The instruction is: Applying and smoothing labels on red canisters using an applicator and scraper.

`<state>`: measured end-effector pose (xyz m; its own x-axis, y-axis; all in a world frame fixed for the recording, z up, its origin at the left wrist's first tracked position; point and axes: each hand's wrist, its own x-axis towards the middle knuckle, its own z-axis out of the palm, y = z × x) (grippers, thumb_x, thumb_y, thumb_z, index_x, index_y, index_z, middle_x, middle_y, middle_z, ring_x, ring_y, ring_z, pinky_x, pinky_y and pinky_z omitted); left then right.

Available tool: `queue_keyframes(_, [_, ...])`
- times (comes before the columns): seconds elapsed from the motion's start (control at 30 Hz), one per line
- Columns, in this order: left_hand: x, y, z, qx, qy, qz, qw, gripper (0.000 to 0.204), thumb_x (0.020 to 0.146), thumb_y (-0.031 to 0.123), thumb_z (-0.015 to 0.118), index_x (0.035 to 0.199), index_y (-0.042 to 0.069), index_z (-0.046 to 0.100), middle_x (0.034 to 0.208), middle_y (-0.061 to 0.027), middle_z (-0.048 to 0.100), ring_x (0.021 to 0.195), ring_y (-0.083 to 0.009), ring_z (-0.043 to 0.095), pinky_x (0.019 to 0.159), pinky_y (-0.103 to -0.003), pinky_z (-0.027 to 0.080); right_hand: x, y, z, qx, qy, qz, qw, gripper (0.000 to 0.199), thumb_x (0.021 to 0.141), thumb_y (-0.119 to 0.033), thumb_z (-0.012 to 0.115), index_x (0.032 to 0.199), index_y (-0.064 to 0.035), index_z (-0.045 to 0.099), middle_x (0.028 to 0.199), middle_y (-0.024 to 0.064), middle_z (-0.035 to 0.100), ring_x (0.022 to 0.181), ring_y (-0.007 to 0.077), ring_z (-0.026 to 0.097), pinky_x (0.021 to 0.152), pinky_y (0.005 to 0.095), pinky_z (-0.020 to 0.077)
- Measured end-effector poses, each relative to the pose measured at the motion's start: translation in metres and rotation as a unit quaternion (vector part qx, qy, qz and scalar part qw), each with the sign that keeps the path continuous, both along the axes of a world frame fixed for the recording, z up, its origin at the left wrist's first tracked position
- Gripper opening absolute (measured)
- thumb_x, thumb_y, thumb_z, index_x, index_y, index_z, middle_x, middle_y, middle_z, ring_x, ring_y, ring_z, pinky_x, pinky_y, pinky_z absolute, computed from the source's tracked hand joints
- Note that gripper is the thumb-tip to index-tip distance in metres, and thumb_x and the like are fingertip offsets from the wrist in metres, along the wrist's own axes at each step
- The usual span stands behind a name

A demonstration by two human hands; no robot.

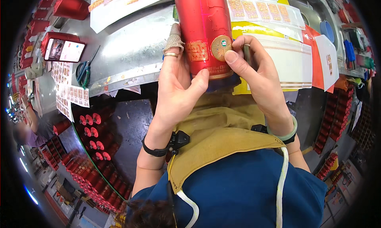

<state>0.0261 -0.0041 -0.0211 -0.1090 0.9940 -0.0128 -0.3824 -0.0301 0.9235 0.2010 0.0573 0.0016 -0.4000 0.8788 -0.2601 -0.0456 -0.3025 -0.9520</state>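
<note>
A person's left hand (177, 83) wraps around a shiny red cylinder (204, 29) at twelve o'clock, thumb across its lower end. The right hand (258, 75), at two o'clock, presses its thumb on a round gold sticker (221, 47) on the cylinder. Green-handled scissors (85, 69) lie at nine o'clock on the metal table (131, 49).

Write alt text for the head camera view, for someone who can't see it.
A left hand grips a shiny red cylinder over a metal table while the right hand presses a round gold sticker onto it. Sticker sheets lie behind.
</note>
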Motion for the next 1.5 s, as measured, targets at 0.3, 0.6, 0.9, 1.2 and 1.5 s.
queue_keyframes(0.3, [0.0, 0.001, 0.002, -0.006, -0.039, -0.014, 0.999, 0.084, 0.099, -0.01, 0.055, 0.167, -0.002, 0.007, 0.166, -0.0189, 0.031, 0.151, -0.0271, 0.038, 0.125, -0.043, 0.033, 0.0, -0.001, -0.001, 0.043, -0.058, 0.004, 0.997, 0.037, 0.096, -0.019, 0.08, 0.117, -0.0022, 0.055, 0.104, 0.0041, 0.063, 0.096, 0.0079, 0.059, 0.084, 0.0253, 0.0524])
queue_keyframes(0.6, [-0.009, -0.001, 0.0, -0.01, -0.01, -0.05, 0.999, 0.083, 0.102, -0.009, 0.053, 0.168, 0.0, 0.003, 0.167, -0.0193, 0.031, 0.152, -0.0276, 0.038, 0.121, -0.043, 0.04, -0.005, -0.001, -0.004, 0.11, -0.096, 0.0, 0.989, 0.044, 0.085, -0.013, 0.089, 0.109, -0.0103, 0.052, 0.096, -0.0065, 0.045, 0.084, 0.0024, 0.041, 0.072, 0.0182, 0.0367])
queue_keyframes(0.9, [-0.007, -0.006, -0.027, 0.269, 0.509, 0.133, 0.807, 0.049, 0.078, -0.001, 0.09, 0.125, -0.001, 0.074, 0.146, -0.0238, 0.059, 0.135, -0.0422, 0.06, 0.11, -0.044, 0.052, 0.024, 0.01, -0.004, -0.031, 0.069, -0.05, 0.996, 0.037, 0.098, -0.027, 0.077, 0.122, -0.0026, 0.062, 0.102, -0.002, 0.064, 0.091, 0.0041, 0.056, 0.081, 0.0224, 0.0451])
queue_keyframes(1.2, [0.013, -0.014, -0.037, 0.242, 0.567, 0.266, 0.741, 0.034, 0.085, -0.003, 0.083, 0.116, 0.01, 0.079, 0.139, -0.0233, 0.064, 0.126, -0.0399, 0.063, 0.105, -0.044, 0.055, 0.03, 0.012, -0.011, -0.018, 0.046, -0.061, 0.997, 0.035, 0.11, -0.03, 0.06, 0.13, -0.0012, 0.057, 0.097, -0.0028, 0.048, 0.079, 0.004, 0.041, 0.069, 0.0214, 0.0371])
queue_keyframes(1.5, [0.009, -0.017, -0.043, 0.238, 0.526, 0.269, 0.771, 0.044, 0.078, -0.005, 0.087, 0.12, -0.004, 0.074, 0.128, -0.0198, 0.073, 0.115, -0.0349, 0.07, 0.099, -0.041, 0.059, 0.038, 0.012, -0.015, -0.01, 0.074, -0.06, 0.995, 0.036, 0.111, -0.031, 0.057, 0.129, 0.0006, 0.057, 0.098, -0.0017, 0.05, 0.081, 0.0048, 0.041, 0.069, 0.0216, 0.0378])
